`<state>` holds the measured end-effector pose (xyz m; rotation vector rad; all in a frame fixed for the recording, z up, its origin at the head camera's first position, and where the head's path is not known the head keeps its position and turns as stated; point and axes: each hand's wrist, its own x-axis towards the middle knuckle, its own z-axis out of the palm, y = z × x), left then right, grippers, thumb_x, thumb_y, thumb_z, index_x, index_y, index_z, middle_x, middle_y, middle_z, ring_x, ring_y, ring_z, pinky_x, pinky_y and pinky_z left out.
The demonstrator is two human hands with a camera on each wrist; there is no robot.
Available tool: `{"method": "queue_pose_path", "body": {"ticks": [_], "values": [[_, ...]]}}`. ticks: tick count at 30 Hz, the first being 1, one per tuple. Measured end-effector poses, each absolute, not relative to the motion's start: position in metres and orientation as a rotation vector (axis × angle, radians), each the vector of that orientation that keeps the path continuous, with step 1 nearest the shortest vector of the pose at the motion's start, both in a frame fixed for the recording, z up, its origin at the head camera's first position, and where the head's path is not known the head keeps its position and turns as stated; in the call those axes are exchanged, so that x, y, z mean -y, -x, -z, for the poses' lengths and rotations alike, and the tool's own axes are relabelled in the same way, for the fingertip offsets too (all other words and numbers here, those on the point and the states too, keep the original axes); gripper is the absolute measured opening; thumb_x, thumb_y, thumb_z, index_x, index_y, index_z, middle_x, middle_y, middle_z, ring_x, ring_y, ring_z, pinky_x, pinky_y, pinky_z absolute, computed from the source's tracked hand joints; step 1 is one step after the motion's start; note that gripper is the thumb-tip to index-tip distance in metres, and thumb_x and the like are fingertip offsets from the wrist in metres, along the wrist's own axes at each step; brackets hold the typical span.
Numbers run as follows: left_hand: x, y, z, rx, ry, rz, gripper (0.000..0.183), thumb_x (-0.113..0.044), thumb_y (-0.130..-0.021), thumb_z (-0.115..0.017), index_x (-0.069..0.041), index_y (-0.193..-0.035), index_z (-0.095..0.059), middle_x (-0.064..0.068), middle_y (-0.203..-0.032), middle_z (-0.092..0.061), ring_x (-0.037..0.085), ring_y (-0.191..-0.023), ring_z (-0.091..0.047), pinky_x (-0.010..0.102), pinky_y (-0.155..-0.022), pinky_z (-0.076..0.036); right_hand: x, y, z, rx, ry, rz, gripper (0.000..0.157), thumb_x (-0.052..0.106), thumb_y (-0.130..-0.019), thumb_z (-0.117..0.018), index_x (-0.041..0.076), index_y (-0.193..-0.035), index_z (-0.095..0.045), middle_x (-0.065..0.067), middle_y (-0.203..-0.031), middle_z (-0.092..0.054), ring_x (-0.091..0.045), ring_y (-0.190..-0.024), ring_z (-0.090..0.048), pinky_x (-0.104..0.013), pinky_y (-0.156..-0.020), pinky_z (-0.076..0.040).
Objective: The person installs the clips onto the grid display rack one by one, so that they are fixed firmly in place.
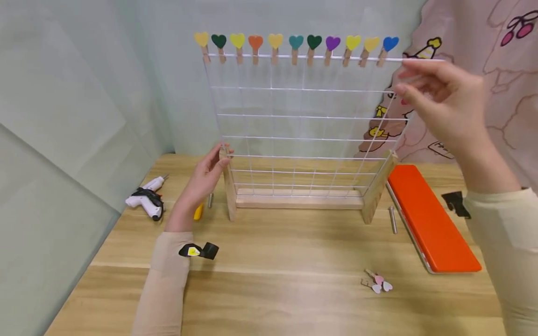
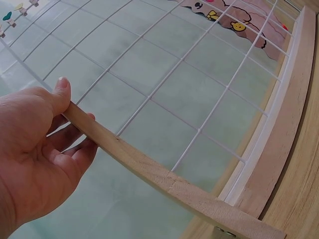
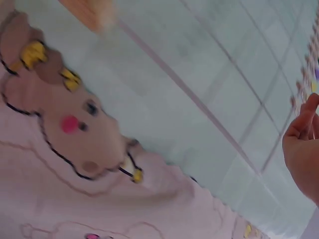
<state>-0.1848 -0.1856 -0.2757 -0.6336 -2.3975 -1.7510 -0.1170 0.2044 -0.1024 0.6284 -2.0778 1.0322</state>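
Note:
A white wire grid rack (image 1: 302, 116) stands upright in a wooden base with two side posts. Heart-topped clothespins (image 1: 332, 46) in several colours line its top wire. My left hand (image 1: 206, 175) grips the upper end of the left wooden post (image 2: 144, 164), thumb on one side and fingers on the other in the left wrist view. At the grid's upper right corner is my right hand (image 1: 449, 98), fingers loosely bent and apart from the thumb, with nothing seen between them. The blue heart clothespin (image 1: 387, 49) is the nearest one to it.
Three loose heart clothespins (image 1: 378, 282) lie on the table's front right. An orange-red flat case (image 1: 433, 219) and a metal rod (image 1: 392, 220) lie right of the rack. A white glue gun (image 1: 147, 198) and a yellow-handled item (image 1: 199, 211) lie at left. A pink patterned cloth (image 1: 496, 84) hangs behind.

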Motion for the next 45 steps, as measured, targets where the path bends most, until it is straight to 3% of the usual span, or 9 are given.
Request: {"method": "queue_pose_path", "body": {"ticks": [6,11,15,22,34,45], "values": [[0.187,0.193,0.277,2.395,0.647,1.694,0.045,-0.037,-0.09,-0.041,-0.031,-0.133,-0.031,-0.002,-0.131,-0.041,0.011,-0.121,-0.035,0.036,-0.101,-0.028,-0.222,0.101,0.198,2.306,-0.839,-0.762,0.042,-0.009,-0.066,-0.069,0.003,-0.106,-0.061,0.003,-0.077,-0.062,-0.001,-0.066,-0.048,-0.01,-0.056,-0.039],[0.187,0.194,0.277,2.376,0.671,1.706,0.044,-0.035,-0.09,-0.04,-0.03,-0.133,-0.031,-0.001,-0.13,-0.042,0.011,-0.121,-0.036,0.037,-0.101,-0.028,-0.235,0.079,0.274,2.556,-0.884,-0.664,0.041,0.001,-0.068,-0.071,0.011,-0.106,-0.061,0.012,-0.076,-0.059,0.003,-0.067,-0.05,-0.015,-0.057,-0.041],[0.187,0.194,0.276,2.368,0.668,1.712,0.044,-0.034,-0.09,-0.041,-0.029,-0.133,-0.032,0.0,-0.13,-0.042,0.012,-0.12,-0.036,0.036,-0.1,-0.028,-0.247,0.057,0.312,2.738,-0.873,-0.657,0.033,0.013,-0.07,-0.071,0.012,-0.101,-0.062,0.012,-0.08,-0.058,0.001,-0.071,-0.051,-0.02,-0.059,-0.043],[0.186,0.195,0.274,2.36,0.664,1.729,0.044,-0.035,-0.09,-0.041,-0.03,-0.133,-0.032,0.0,-0.13,-0.042,0.012,-0.121,-0.036,0.035,-0.101,-0.028,-0.259,0.03,0.331,2.902,-0.935,-0.62,0.025,0.027,-0.074,-0.068,0.017,-0.096,-0.06,0.016,-0.085,-0.057,0.0,-0.077,-0.052,-0.023,-0.064,-0.047],[0.185,0.195,0.279,2.361,0.659,1.784,0.047,-0.032,-0.09,-0.041,-0.026,-0.134,-0.031,0.003,-0.131,-0.041,0.012,-0.123,-0.034,0.035,-0.102,-0.024,-0.26,0.021,0.354,2.795,-1.005,-0.74,0.02,0.017,-0.073,-0.069,0.011,-0.092,-0.064,0.011,-0.082,-0.055,0.007,-0.061,-0.044,-0.011,-0.047,-0.039],[0.185,0.191,0.281,2.375,0.627,1.768,0.047,-0.035,-0.089,-0.041,-0.03,-0.134,-0.028,0.0,-0.132,-0.04,0.012,-0.122,-0.034,0.036,-0.102,-0.024,-0.256,0.023,0.36,2.859,-0.97,-0.68,0.021,0.015,-0.071,-0.07,0.02,-0.089,-0.061,0.014,-0.081,-0.055,0.005,-0.067,-0.048,-0.015,-0.053,-0.044]]}}
